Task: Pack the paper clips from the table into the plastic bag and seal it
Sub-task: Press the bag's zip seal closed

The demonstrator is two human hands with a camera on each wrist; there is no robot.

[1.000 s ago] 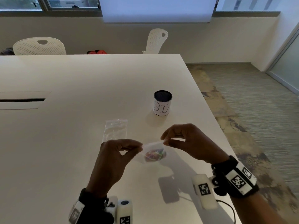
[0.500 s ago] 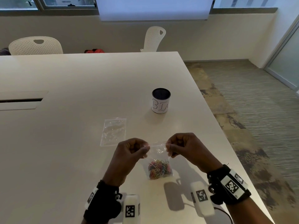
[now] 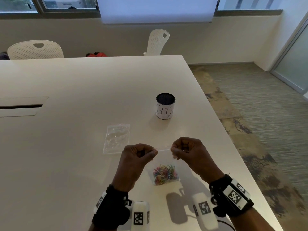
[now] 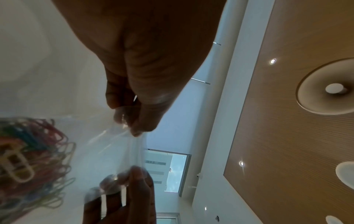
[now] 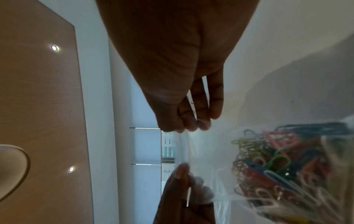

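A small clear plastic bag (image 3: 164, 161) hangs upright between my hands, just above the white table (image 3: 66, 147). A heap of coloured paper clips (image 3: 165, 174) sits at its bottom. My left hand (image 3: 150, 154) pinches the left end of the bag's top strip, and my right hand (image 3: 174, 150) pinches the right end, so the strip is stretched straight. In the left wrist view, thumb and fingers of my left hand (image 4: 132, 128) squeeze the plastic, with the paper clips (image 4: 28, 159) at the left. In the right wrist view, my right hand (image 5: 184, 128) nips the top strip beside the paper clips (image 5: 277, 166).
A second, empty clear bag (image 3: 116, 138) lies flat on the table behind my left hand. A dark cup with a white paper label (image 3: 165, 105) stands further back. The table's right edge runs close to my right arm. Two white chairs (image 3: 35, 50) stand at the far side.
The bag has turned from tilted sideways to hanging upright with the clips settled at the bottom. Both hands have come level and now pull the top strip taut between them.
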